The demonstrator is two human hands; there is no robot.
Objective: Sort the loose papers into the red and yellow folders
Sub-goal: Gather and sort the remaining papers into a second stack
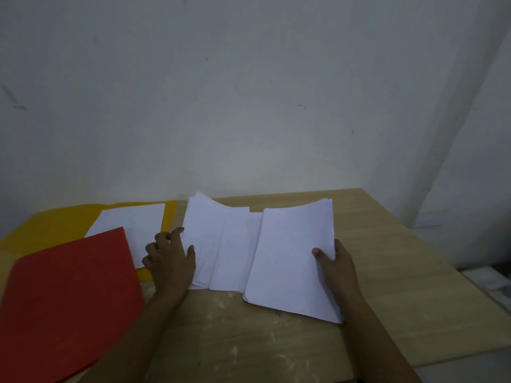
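A thick stack of white papers [287,261] lay near the middle of the wooden desk [387,272], its sheets fanned apart and bowed upward, all blank with no readable writing. The right hand [336,268] gripped the stack's right edge, thumb on top. The left hand [168,258] rested at the stack's left edge, fingers loosely curled and the thumb touching the sheets. Left of the stack, a yellow folder [49,228] lay open with a white sheet [132,222] on it, and a red folder [69,299] overlapped both. The desk was pale wood, smudged white, against a plain grey-white wall [249,92].
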